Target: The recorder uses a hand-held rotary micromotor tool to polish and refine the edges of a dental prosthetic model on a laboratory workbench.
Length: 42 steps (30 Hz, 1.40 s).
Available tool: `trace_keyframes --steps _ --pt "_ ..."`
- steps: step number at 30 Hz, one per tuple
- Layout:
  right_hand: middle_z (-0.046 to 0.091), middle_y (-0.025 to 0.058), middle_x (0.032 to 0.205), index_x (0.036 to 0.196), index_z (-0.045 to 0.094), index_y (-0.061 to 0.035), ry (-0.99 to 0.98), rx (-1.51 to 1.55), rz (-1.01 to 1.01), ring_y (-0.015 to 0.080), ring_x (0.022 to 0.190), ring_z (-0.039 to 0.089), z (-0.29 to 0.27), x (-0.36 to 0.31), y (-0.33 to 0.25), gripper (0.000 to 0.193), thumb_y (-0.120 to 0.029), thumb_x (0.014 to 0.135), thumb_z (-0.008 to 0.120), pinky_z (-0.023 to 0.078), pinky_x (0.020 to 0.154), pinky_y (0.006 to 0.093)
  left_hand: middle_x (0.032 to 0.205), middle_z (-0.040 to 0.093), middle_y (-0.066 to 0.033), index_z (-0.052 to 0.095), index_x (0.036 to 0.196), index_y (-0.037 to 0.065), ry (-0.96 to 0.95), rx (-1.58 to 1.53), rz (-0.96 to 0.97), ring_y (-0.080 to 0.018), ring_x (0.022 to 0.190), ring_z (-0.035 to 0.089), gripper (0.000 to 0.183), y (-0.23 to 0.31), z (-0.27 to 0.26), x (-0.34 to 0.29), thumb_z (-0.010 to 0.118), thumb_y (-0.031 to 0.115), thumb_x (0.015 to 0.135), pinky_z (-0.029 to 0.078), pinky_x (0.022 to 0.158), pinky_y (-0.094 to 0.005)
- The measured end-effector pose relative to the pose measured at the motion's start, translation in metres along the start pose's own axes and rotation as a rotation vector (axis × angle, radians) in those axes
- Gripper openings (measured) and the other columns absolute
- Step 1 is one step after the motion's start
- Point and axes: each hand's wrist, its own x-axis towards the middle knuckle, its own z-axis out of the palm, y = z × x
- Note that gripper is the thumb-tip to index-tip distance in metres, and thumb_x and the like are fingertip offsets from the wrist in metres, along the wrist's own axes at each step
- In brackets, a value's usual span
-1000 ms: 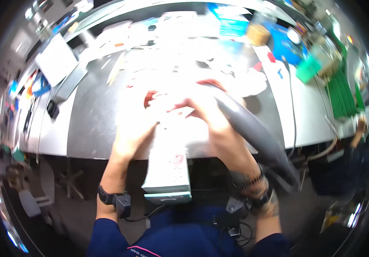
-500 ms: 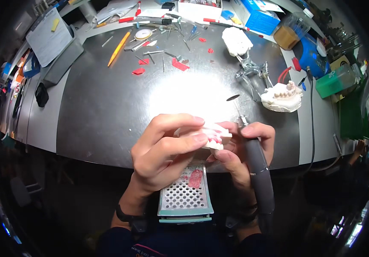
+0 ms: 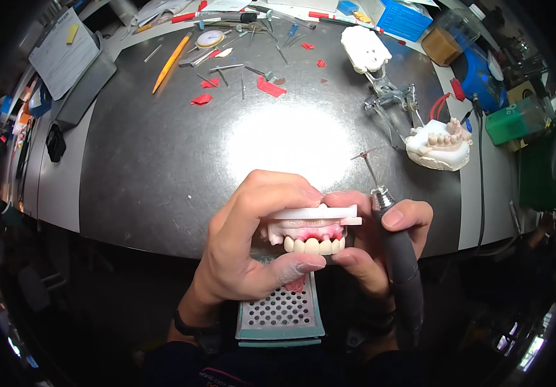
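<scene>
Between my hands is a white dental model (image 3: pixel 307 230) with pinkish gum and a row of cream tooth crowns (image 3: pixel 313 248) along its lower edge. My left hand (image 3: pixel 242 235) grips the model's left side, fingers over the top and thumb beneath the crowns. At the other end, my right hand (image 3: pixel 369 269) steadies it with fingertips. That same hand also holds a dark grey rotary handpiece (image 3: pixel 403 261), its thin disc (image 3: pixel 364 155) pointing away from me and apart from the model. Below sits a perforated metal tray (image 3: pixel 278 317) with a teal rim, a red piece on it.
An articulator (image 3: pixel 387 100) with a plaster cast (image 3: pixel 440 145) stands at the right. Red scraps (image 3: pixel 271 88), burs and an orange pencil (image 3: pixel 173 68) lie on the far dark bench top (image 3: pixel 155 174). A blue box (image 3: pixel 405 20) and a green container (image 3: pixel 509 122) are farther right.
The dental model has been turned, so the crown row now faces up toward me. My left thumb has come under the crowns. The handpiece has shifted slightly right and nearer.
</scene>
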Motion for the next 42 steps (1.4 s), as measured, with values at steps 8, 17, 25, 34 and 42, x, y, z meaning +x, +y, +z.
trace_keyframes --steps 8,17,25,34,42 --pt "0.056 0.0371 0.111 0.108 0.035 -0.0051 -0.05 -0.076 0.009 0.0299 0.1 0.063 -0.002 0.0 0.0 0.053 0.007 0.074 0.074 0.053 0.085 0.037 0.104 0.056 -0.0181 0.053 0.11 -0.003 -0.043 0.04 0.063 -0.0226 0.093 0.059 0.047 0.0 -0.007 0.0 0.078 0.013 0.073 0.05 0.078 -0.0313" --pt "0.056 0.0363 0.11 0.107 0.034 -0.0063 -0.068 -0.095 -0.022 0.0316 0.105 0.062 -0.005 0.001 0.001 0.051 0.01 0.076 0.07 0.051 0.087 0.0373 0.104 0.057 -0.0175 0.053 0.109 -0.003 0.033 -0.097 -0.003 -0.0214 0.093 0.06 0.048 0.001 -0.002 -0.003 0.079 0.005 0.07 0.05 0.076 -0.0303" --pt "0.054 0.0349 0.117 0.108 0.034 -0.0078 -0.082 -0.182 0.06 0.0365 0.119 0.053 -0.006 -0.001 -0.005 0.051 0.011 0.075 0.069 0.042 0.099 0.0445 0.092 0.065 -0.0121 0.061 0.097 0.001 0.068 0.093 0.118 -0.0245 0.089 0.062 0.041 0.005 -0.002 0.0 0.084 0.009 0.064 0.051 0.073 -0.0325" --pt "0.053 0.035 0.119 0.109 0.032 -0.0088 0.006 -0.027 0.167 0.0368 0.123 0.049 -0.003 0.0 -0.009 0.052 0.01 0.076 0.068 0.04 0.102 0.047 0.096 0.066 -0.0138 0.06 0.096 0.001 0.048 0.151 0.087 -0.0251 0.091 0.062 0.038 0.004 -0.004 0.001 0.077 -0.003 0.062 0.05 0.075 -0.0324" --pt "0.054 0.0354 0.117 0.11 0.032 -0.0086 0.006 -0.074 0.119 0.0363 0.119 0.052 -0.002 -0.002 -0.008 0.054 0.01 0.075 0.07 0.04 0.102 0.0459 0.098 0.065 -0.0157 0.057 0.099 0.0 0.032 0.12 0.09 -0.0262 0.093 0.062 0.04 0.003 -0.003 0.001 0.075 -0.006 0.064 0.052 0.078 -0.0338"
